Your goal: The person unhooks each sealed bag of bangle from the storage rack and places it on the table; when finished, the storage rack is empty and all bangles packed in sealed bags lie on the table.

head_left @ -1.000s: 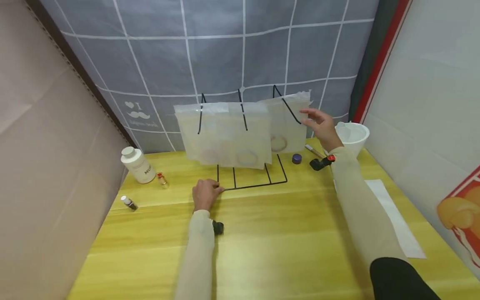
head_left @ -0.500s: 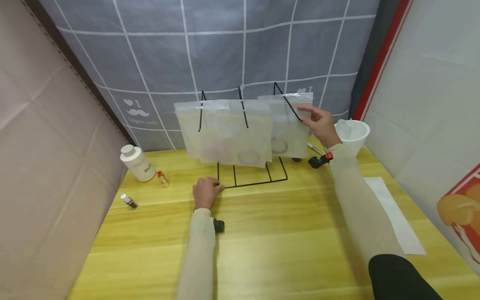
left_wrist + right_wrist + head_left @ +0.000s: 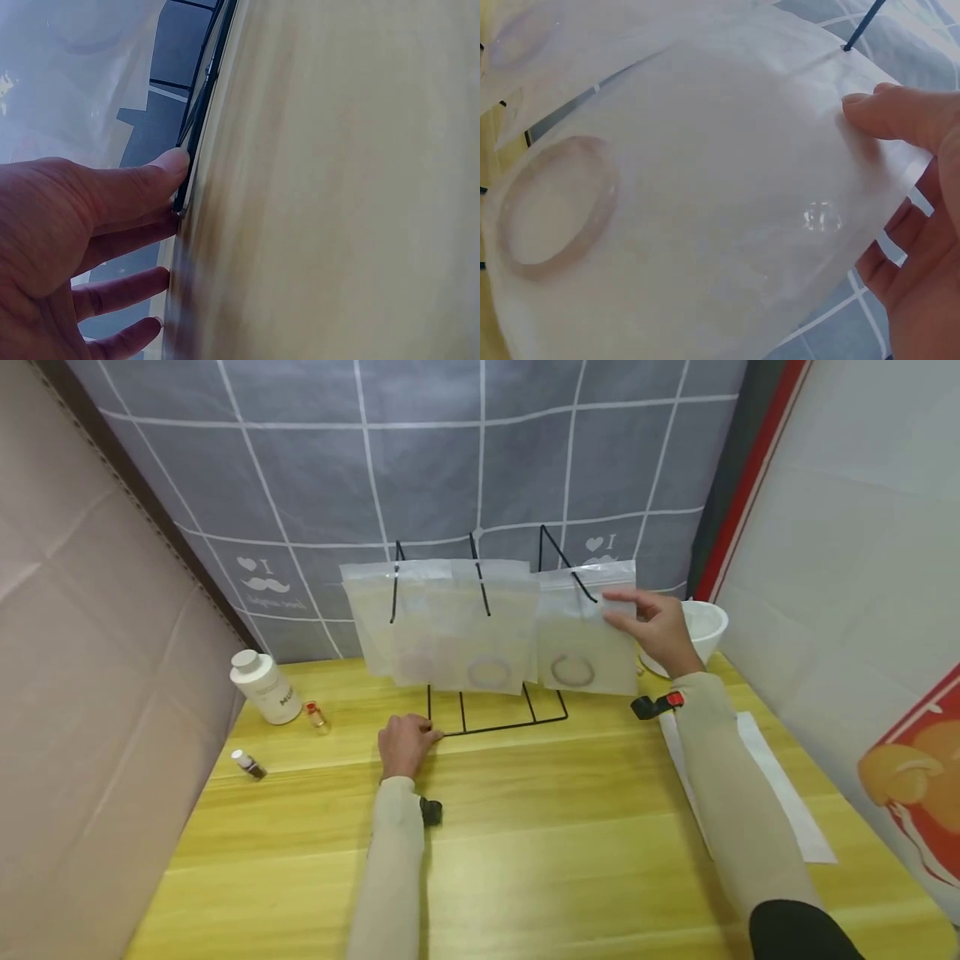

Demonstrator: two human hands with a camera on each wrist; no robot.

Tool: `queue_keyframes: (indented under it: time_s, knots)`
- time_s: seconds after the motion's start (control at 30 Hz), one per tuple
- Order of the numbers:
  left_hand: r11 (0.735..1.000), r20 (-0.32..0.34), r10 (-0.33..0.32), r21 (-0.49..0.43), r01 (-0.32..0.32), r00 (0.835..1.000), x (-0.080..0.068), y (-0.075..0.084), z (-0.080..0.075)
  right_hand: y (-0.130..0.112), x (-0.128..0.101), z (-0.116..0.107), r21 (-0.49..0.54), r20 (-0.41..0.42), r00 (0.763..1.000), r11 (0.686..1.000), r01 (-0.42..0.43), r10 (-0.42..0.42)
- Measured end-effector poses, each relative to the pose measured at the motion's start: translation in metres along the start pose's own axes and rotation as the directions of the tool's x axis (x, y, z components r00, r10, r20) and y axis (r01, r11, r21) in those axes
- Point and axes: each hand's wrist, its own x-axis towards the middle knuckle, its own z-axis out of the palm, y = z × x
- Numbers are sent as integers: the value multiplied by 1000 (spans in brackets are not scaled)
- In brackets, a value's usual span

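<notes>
A black wire rack (image 3: 495, 727) stands at the back of the table. Its front corner is pinched between the thumb and forefinger of my left hand (image 3: 403, 745); the left wrist view shows the thumb on the wire (image 3: 201, 120). My right hand (image 3: 663, 631) grips the right edge of a clear zip bag (image 3: 588, 631), thumb in front and fingers behind. A ring-shaped bangle (image 3: 609, 191) shows low inside that bag. The bag hangs at the rack's right hook, whose tip shows in front of it. Several similar bags (image 3: 442, 635) hang on the hooks to its left.
At the left are a white bottle (image 3: 264, 689), a small red-capped vial (image 3: 317, 718) and a small white-capped bottle (image 3: 249, 765). A white bowl (image 3: 705, 622) stands behind my right hand. White paper (image 3: 787, 802) lies under the right forearm. A grey grid curtain (image 3: 300, 485) backs the table.
The right-hand bag has come rightward and forward with my right hand, out from behind the neighbouring bags, so its bangle shows whole. My left hand has stayed on the rack corner.
</notes>
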Motion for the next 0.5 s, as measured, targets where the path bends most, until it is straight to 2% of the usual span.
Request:
queue_keyframes:
  time_s: [0.33, 0.5]
  knots:
    - [1000, 7, 9, -7, -9, 1000, -2, 1, -1, -16, -32, -18, 69, 10, 1000, 998, -14, 13]
    - [1000, 4, 6, -16, -6, 1000, -2, 2, -1, -11, -40, -24, 153, 4, 999, 988, 35, -36]
